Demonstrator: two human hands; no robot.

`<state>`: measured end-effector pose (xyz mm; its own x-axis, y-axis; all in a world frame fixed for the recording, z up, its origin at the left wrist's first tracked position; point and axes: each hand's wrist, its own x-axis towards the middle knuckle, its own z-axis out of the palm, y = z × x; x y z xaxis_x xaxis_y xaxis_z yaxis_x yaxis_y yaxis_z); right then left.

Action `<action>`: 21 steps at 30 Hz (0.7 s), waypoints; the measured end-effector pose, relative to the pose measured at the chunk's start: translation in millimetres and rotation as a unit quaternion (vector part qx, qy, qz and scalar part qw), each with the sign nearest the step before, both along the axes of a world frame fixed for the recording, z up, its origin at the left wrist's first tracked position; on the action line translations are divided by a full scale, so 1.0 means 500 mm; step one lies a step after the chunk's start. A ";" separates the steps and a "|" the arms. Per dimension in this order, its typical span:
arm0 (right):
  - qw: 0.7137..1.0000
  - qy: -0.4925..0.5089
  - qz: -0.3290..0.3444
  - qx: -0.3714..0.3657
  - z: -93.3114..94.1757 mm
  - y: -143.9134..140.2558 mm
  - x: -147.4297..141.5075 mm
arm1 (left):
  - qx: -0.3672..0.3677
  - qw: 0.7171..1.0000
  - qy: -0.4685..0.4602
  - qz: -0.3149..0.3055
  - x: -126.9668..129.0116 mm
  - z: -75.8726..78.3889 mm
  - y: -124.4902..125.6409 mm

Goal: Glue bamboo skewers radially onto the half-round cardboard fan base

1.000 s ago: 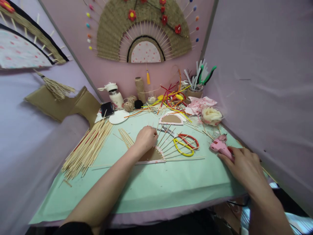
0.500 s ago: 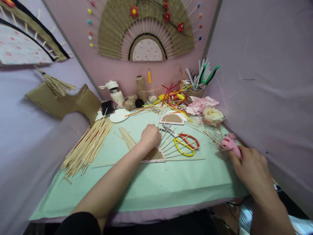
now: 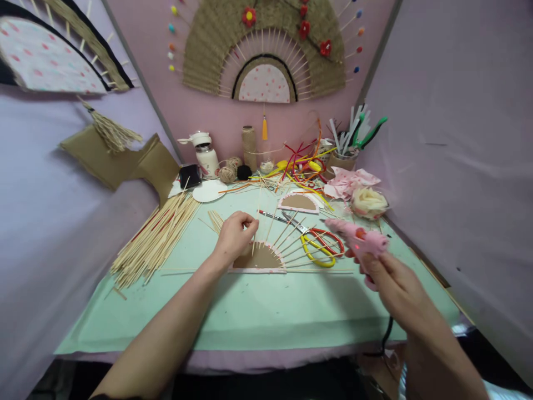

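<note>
My left hand (image 3: 233,236) pinches a thin bamboo stick upright over a brown cardboard half-circle (image 3: 260,259) with a pink edge, from which several sticks fan outward. My right hand (image 3: 393,286) is closed around a pink glue gun (image 3: 358,240), lifted above the table with its nozzle aimed left toward the fan. Its black cord (image 3: 385,336) hangs off the front edge. Red-and-yellow scissors (image 3: 318,244) lie between the two hands.
A big bundle of bamboo sticks (image 3: 156,236) lies at the left on the mint green mat (image 3: 266,311). At the back stand a second cardboard half-circle (image 3: 298,202), twine spools (image 3: 249,145), a white bottle (image 3: 205,157), a cup of pipe cleaners (image 3: 345,155) and a cream fabric flower (image 3: 368,203).
My right hand picked the pink glue gun off the table's right edge and carried it left toward the fan. My left hand shifted slightly left along the fan's sticks.
</note>
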<state>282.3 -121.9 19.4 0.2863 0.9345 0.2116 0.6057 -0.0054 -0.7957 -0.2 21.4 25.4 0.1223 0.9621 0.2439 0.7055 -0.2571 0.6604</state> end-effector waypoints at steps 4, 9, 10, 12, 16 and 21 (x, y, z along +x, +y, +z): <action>0.990 0.034 0.130 -0.046 0.015 0.033 -0.075 | -0.015 0.999 -0.028 0.012 -0.013 -0.017 -0.004; 0.973 0.041 0.214 -0.077 0.028 0.052 -0.125 | -0.030 0.998 -0.056 0.011 -0.016 -0.030 -0.002; 0.971 0.040 0.222 -0.080 0.029 0.055 -0.129 | -0.031 0.998 -0.059 0.012 -0.016 -0.032 -0.002; 0.968 0.038 0.234 -0.086 0.028 0.060 -0.134 | -0.036 0.997 -0.066 0.015 -0.018 -0.035 -0.002; 0.963 0.039 0.244 -0.107 0.020 0.069 -0.142 | -0.043 0.996 -0.076 0.013 -0.019 -0.040 -0.001; 0.963 0.028 0.236 -0.130 0.014 0.075 -0.149 | -0.044 0.996 -0.081 0.007 -0.019 -0.040 -0.001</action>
<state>208.0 -84.4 26.1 -0.1790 0.9825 -0.0510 0.5456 0.0560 -0.8362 -9.5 21.0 5.3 0.0742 0.9819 0.1745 0.5919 -0.1842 0.7847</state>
